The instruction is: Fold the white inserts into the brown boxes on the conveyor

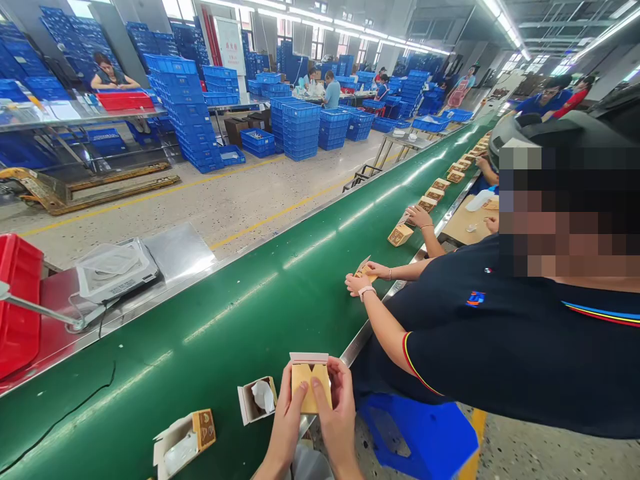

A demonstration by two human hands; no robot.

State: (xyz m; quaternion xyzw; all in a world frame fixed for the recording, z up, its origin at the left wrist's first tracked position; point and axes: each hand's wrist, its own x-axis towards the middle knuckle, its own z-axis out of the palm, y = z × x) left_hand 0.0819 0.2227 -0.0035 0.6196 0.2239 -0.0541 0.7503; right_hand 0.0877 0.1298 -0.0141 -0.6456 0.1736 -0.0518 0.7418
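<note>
Between my two hands is a small yellow cardboard box (pixel 311 399) with a white-edged flap standing up at its far end. My left hand (pixel 286 417) grips its left side and my right hand (pixel 340 410) its right side. Both thumbs press on the top face beside a V-shaped notch. Just left of my hands, an open box (pixel 245 405) with something white inside lies on the green conveyor belt (pixel 225 353). Farther left sits another open box (pixel 206 430), brown-printed, with a white, wrapped-looking item in it.
A co-worker in a dark shirt (pixel 450 333) sits at the right, hands on a small box over the belt. More boxes (pixel 434 194) line the belt beyond. A blue stool (pixel 425 433) stands lower right. Across the belt are a scale-like device (pixel 117 270) and a red bin (pixel 17 300).
</note>
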